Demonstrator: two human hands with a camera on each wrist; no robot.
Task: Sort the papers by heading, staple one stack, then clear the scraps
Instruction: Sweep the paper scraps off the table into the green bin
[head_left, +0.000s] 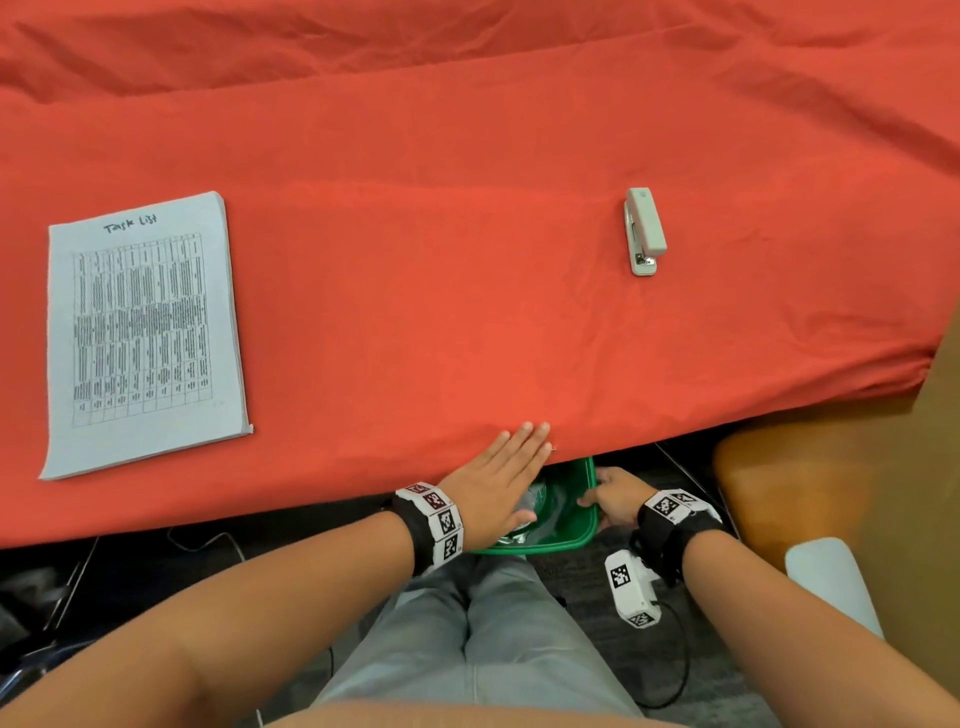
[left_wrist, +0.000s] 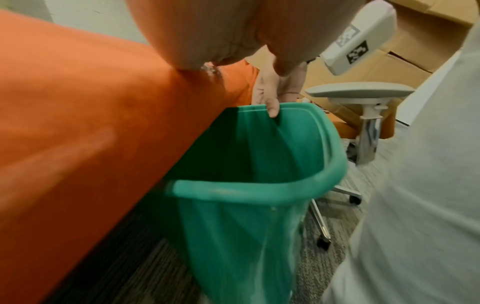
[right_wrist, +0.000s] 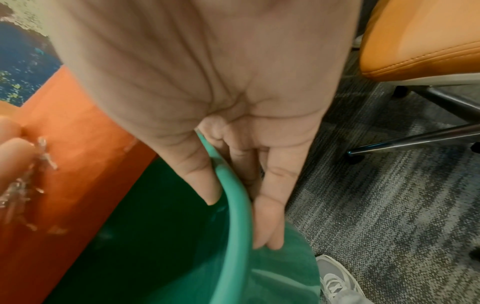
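Note:
My left hand (head_left: 498, 467) lies flat, fingers straight, on the red cloth at the table's front edge (head_left: 363, 483). Small shiny metal scraps (right_wrist: 39, 160) sit at its fingertips, right at the edge, and show as scraps (left_wrist: 210, 70) under the palm in the left wrist view. Just below the edge hangs a green bin (head_left: 561, 543); my right hand (head_left: 615, 496) grips its rim (right_wrist: 236, 205), thumb inside and fingers outside. A stack of papers headed "Task List" (head_left: 140, 332) lies at the left. A pale stapler (head_left: 644, 231) lies at the right.
An orange chair (head_left: 805, 483) stands to the right of the bin, with a grey armrest (head_left: 826, 582) nearer me. Cardboard boxes (left_wrist: 415, 51) stand behind the chairs. Chair legs on castors (right_wrist: 415, 139) spread over the grey carpet. My shoe (right_wrist: 335, 281) is beside the bin.

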